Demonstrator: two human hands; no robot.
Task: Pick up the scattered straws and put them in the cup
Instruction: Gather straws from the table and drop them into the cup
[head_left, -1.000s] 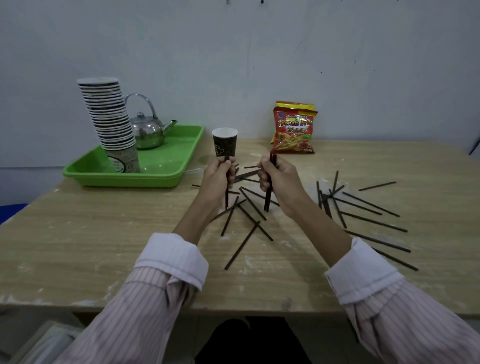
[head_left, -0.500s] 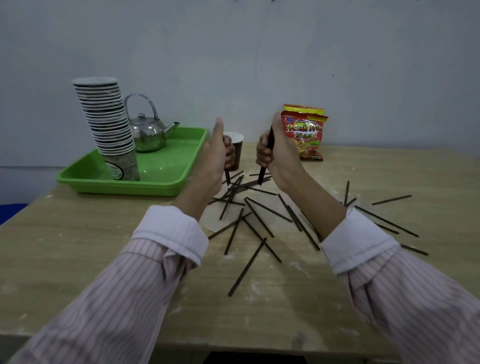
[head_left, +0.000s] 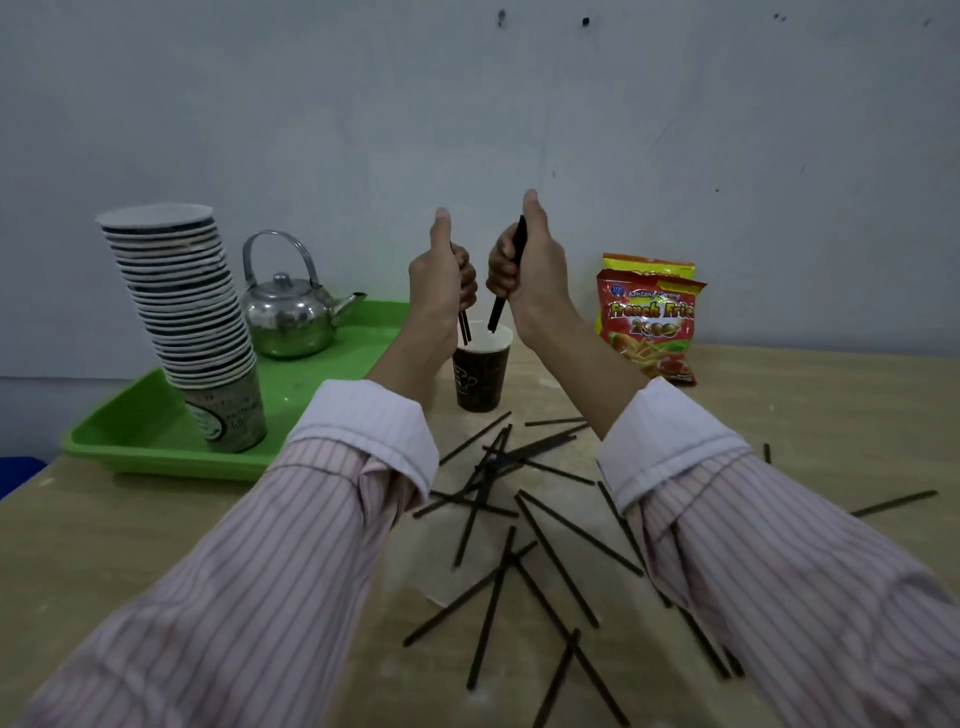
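Dark cup (head_left: 480, 384); left hand (head_left: 439, 280), right hand (head_left: 535, 270) hold straws (head_left: 496, 316) at its mouth.

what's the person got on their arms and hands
Long shirt sleeves, pale pink with thin dark stripes: left sleeve, right sleeve. Each ends in a plain pale cuff turned back: left cuff, right cuff. The left hand and right hand are bare, with no gloves, watch or ring in view.

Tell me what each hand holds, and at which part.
The left hand grips two thin black straws at their middle; the right hand grips more black straws at the middle, tips over the dark paper cup.
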